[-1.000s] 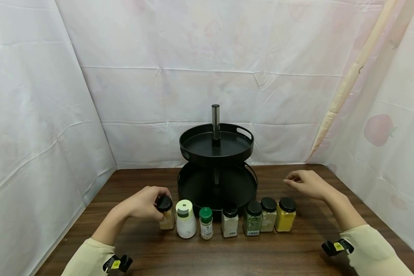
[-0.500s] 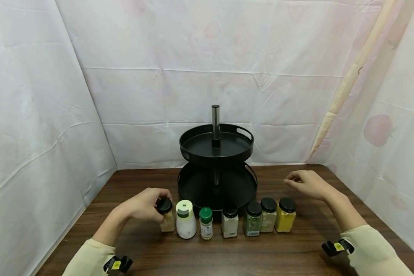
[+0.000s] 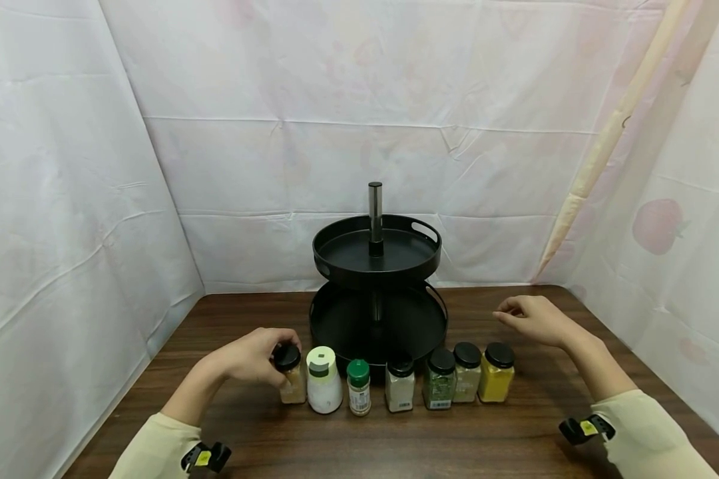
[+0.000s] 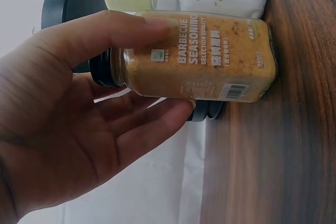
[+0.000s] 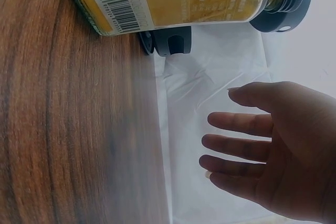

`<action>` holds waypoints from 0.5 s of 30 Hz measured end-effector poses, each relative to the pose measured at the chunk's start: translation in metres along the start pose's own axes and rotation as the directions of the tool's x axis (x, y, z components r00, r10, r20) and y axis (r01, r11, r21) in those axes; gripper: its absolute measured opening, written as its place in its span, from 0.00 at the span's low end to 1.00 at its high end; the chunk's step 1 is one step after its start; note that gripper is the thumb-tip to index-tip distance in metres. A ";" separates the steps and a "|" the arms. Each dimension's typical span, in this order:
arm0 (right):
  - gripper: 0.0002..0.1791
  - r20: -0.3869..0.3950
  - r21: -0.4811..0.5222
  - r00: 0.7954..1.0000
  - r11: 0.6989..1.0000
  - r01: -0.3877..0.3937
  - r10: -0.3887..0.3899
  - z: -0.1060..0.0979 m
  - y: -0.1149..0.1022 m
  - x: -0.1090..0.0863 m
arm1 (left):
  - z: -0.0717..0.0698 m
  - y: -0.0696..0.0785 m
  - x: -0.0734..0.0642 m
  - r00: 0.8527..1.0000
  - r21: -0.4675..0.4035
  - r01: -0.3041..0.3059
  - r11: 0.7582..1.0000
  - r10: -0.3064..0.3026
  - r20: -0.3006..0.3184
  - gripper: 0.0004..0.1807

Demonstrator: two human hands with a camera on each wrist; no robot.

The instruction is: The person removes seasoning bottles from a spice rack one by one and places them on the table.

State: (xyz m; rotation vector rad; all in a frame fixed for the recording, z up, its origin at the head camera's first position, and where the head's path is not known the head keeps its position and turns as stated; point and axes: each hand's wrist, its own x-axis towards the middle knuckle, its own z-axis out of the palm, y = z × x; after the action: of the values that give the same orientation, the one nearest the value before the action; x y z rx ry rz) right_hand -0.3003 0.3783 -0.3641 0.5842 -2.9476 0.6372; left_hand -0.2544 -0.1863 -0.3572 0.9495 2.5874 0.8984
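My left hand (image 3: 251, 356) grips a black-lidded jar of barbecue seasoning (image 4: 199, 59) at the left end of a row of spice containers. In the left wrist view the thumb lies along one side and the fingers on the other; the jar's base is at the table. Just right of it stands a white shaker with a pale green lid (image 3: 323, 382). My right hand (image 3: 536, 319) hovers over the table's right side, holding nothing, its fingers loosely bent. Nearest to it is a yellow spice jar (image 3: 496, 379), also large in the right wrist view.
A black two-tier round tray (image 3: 377, 271) with a metal post stands behind the row. Between the ends are a green-capped shaker (image 3: 358, 392), a pale powder jar (image 3: 399, 389), a green herb jar (image 3: 439, 384) and another jar (image 3: 467, 379). White cloth (image 3: 359, 146) hangs around the table.
The left hand and the barbecue seasoning jar have shifted slightly to the right and toward me, nearer the white shaker. The right hand has stayed still.
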 end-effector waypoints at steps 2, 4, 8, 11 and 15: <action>0.16 -0.001 -0.002 1.000 1.000 -0.001 0.001 0.000 0.000 0.000 | 0.000 0.001 0.000 1.000 0.000 -0.006 1.000 0.006 0.004 0.25; 0.17 -0.002 -0.003 1.000 1.000 -0.001 0.001 0.000 0.000 0.000 | -0.001 0.001 -0.001 1.000 0.002 -0.012 1.000 0.012 0.009 0.25; 0.16 -0.004 -0.008 1.000 1.000 0.000 0.000 0.001 0.000 0.000 | -0.002 0.002 -0.002 1.000 0.010 -0.001 1.000 0.001 0.026 0.25; 0.17 -0.005 -0.011 1.000 1.000 0.002 -0.002 0.000 0.000 0.000 | -0.004 0.003 -0.005 0.999 0.021 0.016 1.000 -0.017 0.028 0.29; 0.18 -0.006 -0.008 1.000 1.000 0.004 -0.004 -0.002 0.000 0.000 | -0.010 0.005 -0.011 0.999 -0.013 0.034 0.999 -0.033 0.016 0.33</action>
State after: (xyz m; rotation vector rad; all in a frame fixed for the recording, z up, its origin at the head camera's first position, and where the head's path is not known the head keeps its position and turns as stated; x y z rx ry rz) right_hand -0.3003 0.3791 -0.3628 0.5866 -2.9412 0.6260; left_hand -0.2479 -0.1952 -0.3462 0.9035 2.5735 0.8945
